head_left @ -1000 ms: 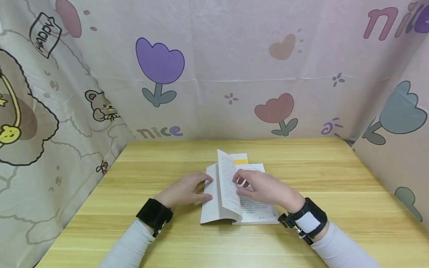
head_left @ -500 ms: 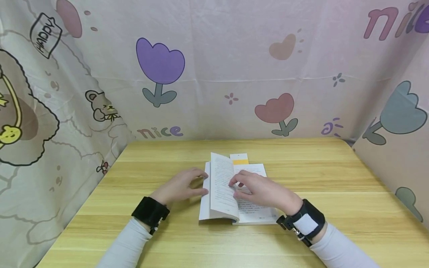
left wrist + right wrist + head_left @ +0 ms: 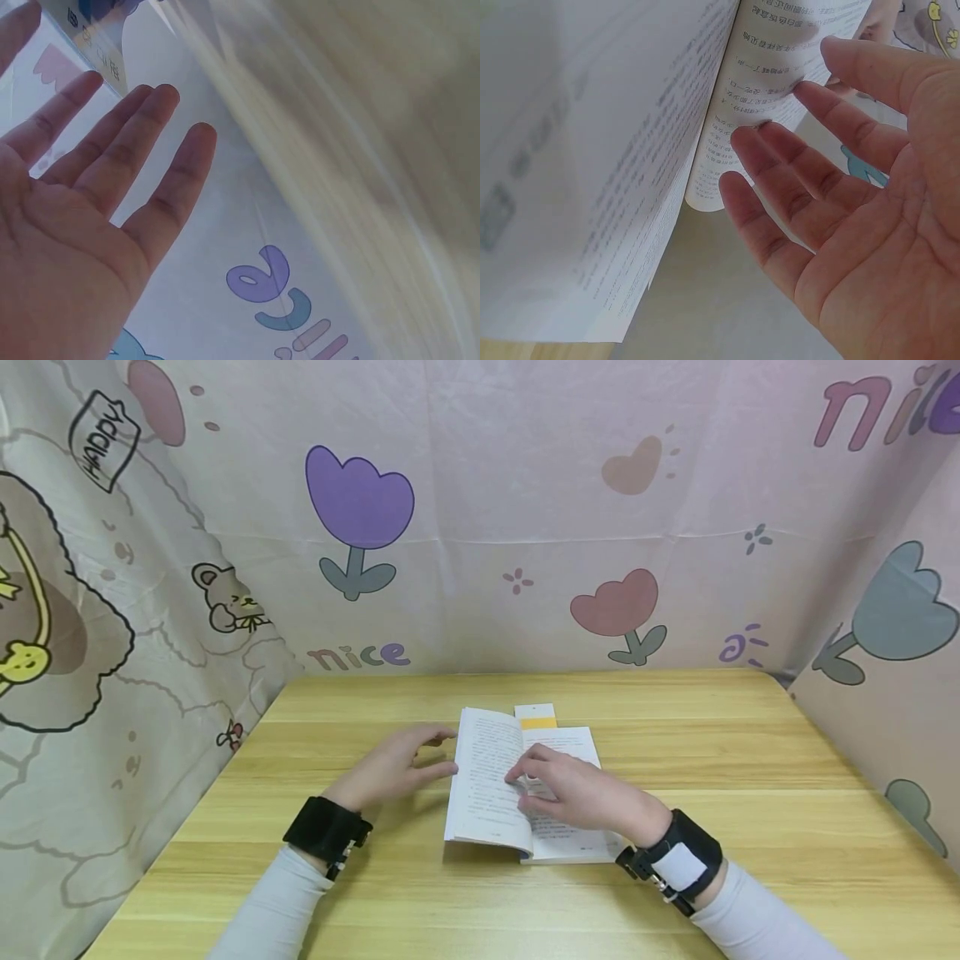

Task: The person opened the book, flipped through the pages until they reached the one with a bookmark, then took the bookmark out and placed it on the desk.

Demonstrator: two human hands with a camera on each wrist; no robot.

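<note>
An open paperback book [image 3: 491, 785] lies on the wooden table, both pages covered in printed text. Its left side is a little raised, casting a shadow below. At the left edge of the book is my left hand [image 3: 393, 768], fingertips right by the cover, thumb and fingers spread around nothing. My right hand [image 3: 585, 785] reaches over the right page, its fingertips on the left page close to the spine. In the right wrist view the fingers of the right hand [image 3: 840, 195] are loosely extended over the text. The left wrist view shows the left palm [image 3: 75, 240] with fingers parted.
A white card with a yellow band [image 3: 536, 717] sticks out beyond the top edge of the book. Around the table [image 3: 360, 893] hangs a printed cloth [image 3: 480, 485] at the back and sides. Black straps [image 3: 326, 835] circle both wrists.
The raised pages have turned over to the left and now lie against the left side. My left hand has drawn slightly left and away; the right hand has slid a little left.
</note>
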